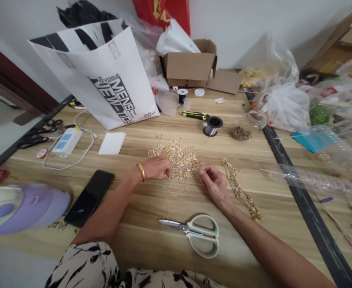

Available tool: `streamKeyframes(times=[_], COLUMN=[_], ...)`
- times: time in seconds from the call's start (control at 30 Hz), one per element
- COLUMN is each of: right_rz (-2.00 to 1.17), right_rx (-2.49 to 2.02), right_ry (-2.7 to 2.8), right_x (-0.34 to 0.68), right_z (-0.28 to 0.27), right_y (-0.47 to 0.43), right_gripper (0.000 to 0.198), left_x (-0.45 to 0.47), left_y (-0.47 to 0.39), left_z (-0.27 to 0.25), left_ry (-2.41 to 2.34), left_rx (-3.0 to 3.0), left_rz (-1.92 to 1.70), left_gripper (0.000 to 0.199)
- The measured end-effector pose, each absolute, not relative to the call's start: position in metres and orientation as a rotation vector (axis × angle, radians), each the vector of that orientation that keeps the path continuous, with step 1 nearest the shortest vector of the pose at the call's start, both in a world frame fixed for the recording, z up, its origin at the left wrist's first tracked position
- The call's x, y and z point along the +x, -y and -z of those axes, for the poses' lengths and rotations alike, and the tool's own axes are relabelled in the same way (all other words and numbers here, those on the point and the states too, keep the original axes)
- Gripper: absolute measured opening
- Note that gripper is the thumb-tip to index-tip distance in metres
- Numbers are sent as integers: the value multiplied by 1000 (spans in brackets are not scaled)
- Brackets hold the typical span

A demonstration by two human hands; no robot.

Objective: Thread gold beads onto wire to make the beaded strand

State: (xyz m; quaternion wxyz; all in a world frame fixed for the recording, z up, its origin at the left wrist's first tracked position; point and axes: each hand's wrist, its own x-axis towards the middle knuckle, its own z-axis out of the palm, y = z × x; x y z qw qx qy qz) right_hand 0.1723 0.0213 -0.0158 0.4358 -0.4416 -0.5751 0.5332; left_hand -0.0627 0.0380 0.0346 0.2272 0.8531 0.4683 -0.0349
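Note:
A loose pile of small gold and silver jewellery pieces [183,158] lies on the wooden table. My left hand [157,168], with a gold bracelet [141,172] at its wrist, is closed at the pile's left edge; its fingertips are hidden. At the right edge, my right hand [214,182] has thumb and forefinger pinched together, and whatever they hold is too small to name. Just below the pile lies a short silver chain [174,191]. Gold and silver chains [240,190] lie in a bundle right of my right hand. White-handled scissors [194,232] rest nearer to me, blades pointing left.
A phone [89,198] and a lilac object [28,208] are at left, near a power strip [67,142]. Behind the pile are a wire spool [212,126], a yellow-black cutter [194,115], a jar of beads [242,133], a white bag [103,76] and a cardboard box [189,66].

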Motion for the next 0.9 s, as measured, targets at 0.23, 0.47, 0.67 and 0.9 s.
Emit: streamKeyframes(times=[0.23,0.47,0.67,0.9], right_rz=[-1330,-1351,-1377,-1351], right_rx=[-1099,-1083,-1053,-1025], right_ry=[1438,1424,1422,1472], right_x=[172,172,172,173], right_z=[15,17,20,18], right_y=[-21,-22,-22,-21], right_gripper=[25,27,27,24], left_x=[-61,-63,-62,-62], left_y=[-38,-41,-43,-43], left_z=[-32,-32,-32,-35], left_ry=[-1251,-1216,-1206,-1253], left_rx=[2375,2339,2333,2352], left_rz=[106,0,49,40], left_gripper=[15,14,15,15])
